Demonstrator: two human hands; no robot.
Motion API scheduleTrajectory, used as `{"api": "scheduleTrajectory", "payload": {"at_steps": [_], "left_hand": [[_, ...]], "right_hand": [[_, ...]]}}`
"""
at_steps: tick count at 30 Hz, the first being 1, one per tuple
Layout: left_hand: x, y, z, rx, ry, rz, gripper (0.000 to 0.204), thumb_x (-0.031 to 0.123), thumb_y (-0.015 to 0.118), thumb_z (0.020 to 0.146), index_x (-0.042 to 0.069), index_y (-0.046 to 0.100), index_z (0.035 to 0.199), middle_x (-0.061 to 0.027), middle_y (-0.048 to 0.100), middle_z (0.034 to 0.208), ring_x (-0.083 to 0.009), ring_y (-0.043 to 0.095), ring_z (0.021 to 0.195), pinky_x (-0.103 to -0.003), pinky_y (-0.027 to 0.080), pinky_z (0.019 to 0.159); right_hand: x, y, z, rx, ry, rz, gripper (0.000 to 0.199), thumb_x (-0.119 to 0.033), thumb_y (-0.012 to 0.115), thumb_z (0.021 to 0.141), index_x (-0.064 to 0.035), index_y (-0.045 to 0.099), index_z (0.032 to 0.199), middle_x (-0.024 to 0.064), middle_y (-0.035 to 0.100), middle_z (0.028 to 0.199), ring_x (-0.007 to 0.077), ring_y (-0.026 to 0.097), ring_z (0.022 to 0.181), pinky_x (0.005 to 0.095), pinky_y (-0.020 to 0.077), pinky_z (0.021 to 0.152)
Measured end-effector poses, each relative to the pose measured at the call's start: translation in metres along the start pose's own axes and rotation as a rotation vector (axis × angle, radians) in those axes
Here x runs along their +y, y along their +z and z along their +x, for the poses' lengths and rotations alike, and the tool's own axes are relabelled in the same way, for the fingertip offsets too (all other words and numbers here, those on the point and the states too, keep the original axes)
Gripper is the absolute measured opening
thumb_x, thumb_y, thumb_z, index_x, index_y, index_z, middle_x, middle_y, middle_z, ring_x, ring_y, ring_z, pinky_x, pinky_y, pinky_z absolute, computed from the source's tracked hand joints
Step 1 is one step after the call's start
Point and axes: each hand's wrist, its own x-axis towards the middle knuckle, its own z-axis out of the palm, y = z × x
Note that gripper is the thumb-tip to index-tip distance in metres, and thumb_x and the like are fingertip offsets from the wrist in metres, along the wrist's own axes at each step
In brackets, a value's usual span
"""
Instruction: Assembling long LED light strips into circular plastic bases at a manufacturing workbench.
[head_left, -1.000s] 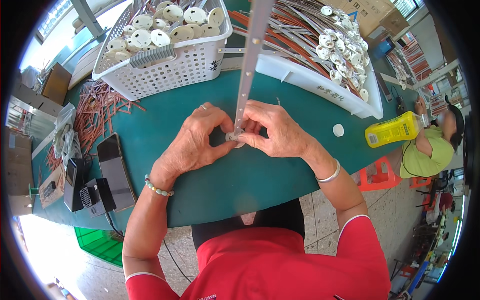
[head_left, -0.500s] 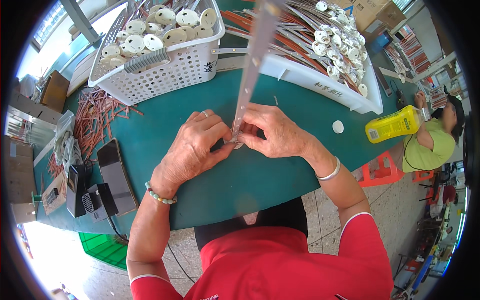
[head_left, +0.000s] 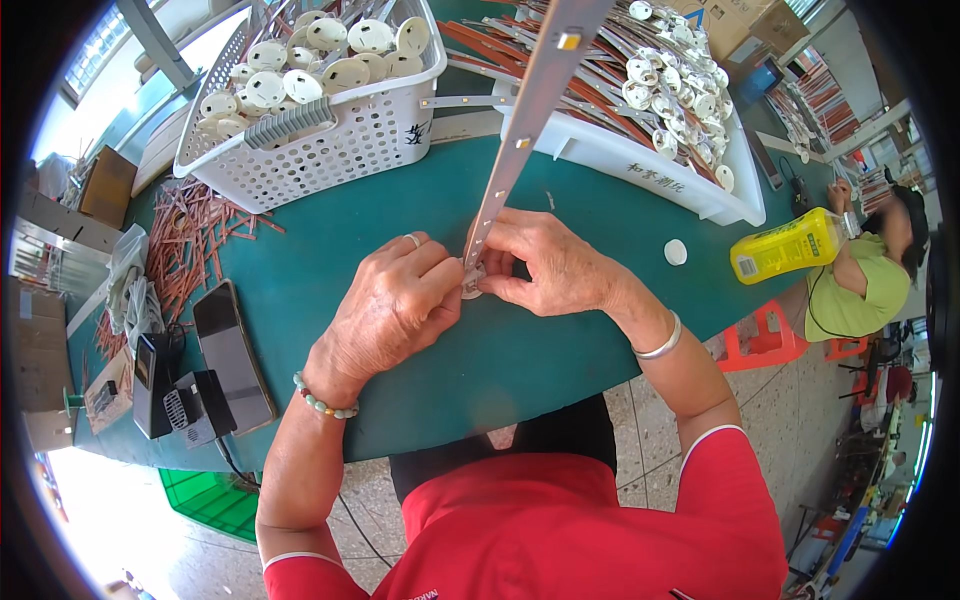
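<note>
Rising from between my hands is a long LED strip (head_left: 518,142), its lower end meeting a small whitish round piece (head_left: 472,290) just over the table. My left hand (head_left: 398,300) is closed, pinching the left side of this piece where the strip joins it; its fingertips are partly hidden. From the other side, my right hand (head_left: 550,262) pinches the strip's lower end between thumb and fingers. The exact join is too small to make out.
A white perforated basket (head_left: 320,160) of round pieces stands far left, a white tray (head_left: 640,180) of strips far right. Strip scraps (head_left: 190,235), a phone (head_left: 235,345) and a black device (head_left: 200,405) lie left. Right are a white disc (head_left: 675,252), a yellow bottle (head_left: 790,248) and a co-worker (head_left: 868,290).
The strip's upper end has swung to the right and leans more. My left fingers have curled in and shifted slightly, showing more of the round piece. My right hand has barely moved.
</note>
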Motion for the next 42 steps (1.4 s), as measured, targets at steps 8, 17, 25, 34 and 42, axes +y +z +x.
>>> {"api": "scheduleTrajectory", "payload": {"at_steps": [8, 17, 25, 34, 42], "left_hand": [[-0.001, 0.000, 0.002, 0.015, -0.089, -0.149, 0.017, -0.006, 0.068, 0.066, 0.003, 0.055, 0.073, -0.0101, 0.054, 0.075, -0.0301, 0.056, 0.072, -0.039, 0.050, 0.067], [-0.001, -0.004, 0.003, 0.000, -0.110, -0.171, 0.017, -0.005, 0.068, 0.067, 0.003, 0.055, 0.074, -0.0101, 0.056, 0.078, -0.0309, 0.056, 0.075, -0.039, 0.050, 0.069], [-0.004, -0.004, 0.000, 0.002, -0.095, -0.164, 0.018, -0.001, 0.071, 0.067, 0.003, 0.055, 0.075, -0.0107, 0.055, 0.078, -0.0317, 0.056, 0.077, -0.040, 0.049, 0.071], [-0.007, 0.003, -0.002, 0.017, -0.088, -0.096, 0.027, 0.012, 0.079, 0.068, 0.002, 0.059, 0.083, -0.0123, 0.056, 0.084, -0.0316, 0.055, 0.083, -0.041, 0.046, 0.078], [-0.010, 0.005, -0.004, 0.008, -0.103, -0.123, 0.028, 0.014, 0.080, 0.067, 0.003, 0.060, 0.083, -0.0117, 0.056, 0.085, -0.0307, 0.055, 0.084, -0.040, 0.045, 0.078]], "right_hand": [[0.004, 0.004, 0.000, 0.011, 0.007, 0.024, 0.021, 0.007, 0.071, 0.078, 0.0012, 0.058, 0.093, 0.0087, 0.053, 0.090, 0.0186, 0.064, 0.068, 0.0313, 0.0525, 0.061], [0.003, -0.012, 0.000, 0.069, -0.062, 0.028, 0.020, 0.002, 0.070, 0.080, 0.0002, 0.059, 0.097, 0.0071, 0.060, 0.093, 0.0149, 0.064, 0.070, 0.0276, 0.0542, 0.063], [-0.004, -0.002, 0.002, 0.174, -0.127, 0.077, 0.015, -0.003, 0.073, 0.083, -0.0010, 0.061, 0.091, 0.0053, 0.061, 0.088, 0.0137, 0.063, 0.070, 0.0265, 0.0531, 0.063], [-0.004, 0.007, 0.003, 0.200, -0.222, -0.063, 0.017, -0.005, 0.076, 0.083, -0.0008, 0.060, 0.088, 0.0060, 0.059, 0.086, 0.0174, 0.061, 0.068, 0.0291, 0.0512, 0.060], [0.004, 0.018, 0.008, 0.244, -0.250, -0.112, 0.021, -0.006, 0.075, 0.083, -0.0005, 0.055, 0.084, 0.0111, 0.056, 0.081, 0.0278, 0.059, 0.066, 0.0366, 0.0474, 0.057]]}}
